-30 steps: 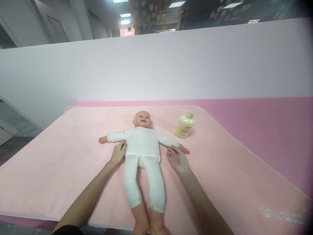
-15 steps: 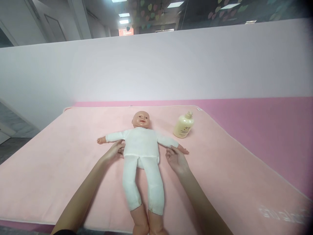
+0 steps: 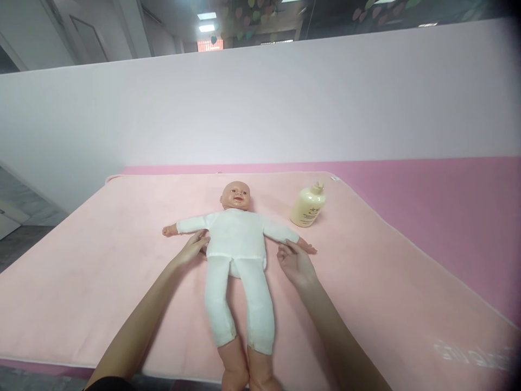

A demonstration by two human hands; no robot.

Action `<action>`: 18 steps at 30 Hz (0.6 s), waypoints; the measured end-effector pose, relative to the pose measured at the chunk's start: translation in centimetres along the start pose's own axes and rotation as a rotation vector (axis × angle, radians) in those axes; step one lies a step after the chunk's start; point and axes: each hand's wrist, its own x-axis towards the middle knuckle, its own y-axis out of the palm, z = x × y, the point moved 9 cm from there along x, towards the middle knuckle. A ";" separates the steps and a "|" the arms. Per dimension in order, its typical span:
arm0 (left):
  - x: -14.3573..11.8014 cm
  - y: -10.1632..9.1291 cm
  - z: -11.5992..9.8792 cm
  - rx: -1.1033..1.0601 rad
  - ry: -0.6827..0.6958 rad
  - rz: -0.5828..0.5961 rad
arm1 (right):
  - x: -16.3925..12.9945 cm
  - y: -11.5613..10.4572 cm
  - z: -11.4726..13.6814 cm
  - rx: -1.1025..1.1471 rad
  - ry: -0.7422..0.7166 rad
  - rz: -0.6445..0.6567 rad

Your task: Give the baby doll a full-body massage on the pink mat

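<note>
A baby doll (image 3: 236,233) in a white long-sleeved top and white trousers lies face up with its arms spread and its head at the far end. Beside the doll's torso, below its sleeve on the left, rests my left hand (image 3: 194,248). The fingers there are loosely apart and reach to the doll's side. My right hand (image 3: 297,264) lies by the other sleeve, its fingers loosely bent and the fingertips at the cuff near the doll's wrist. Neither hand grips anything that I can see.
A pale yellow pump bottle (image 3: 308,206) stands to the right of the doll's head. Under everything is a light pink blanket (image 3: 134,260) on a darker pink surface (image 3: 439,206). A white wall panel (image 3: 260,108) rises behind, with glass above it.
The view has tilted down slightly. Both hands stay at the doll's sides, and the doll and the bottle keep their places.
</note>
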 end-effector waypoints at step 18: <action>-0.7 0.8 -0.7 -0.075 -0.049 0.079 | -0.5 0.3 0.1 -0.011 0.002 -0.014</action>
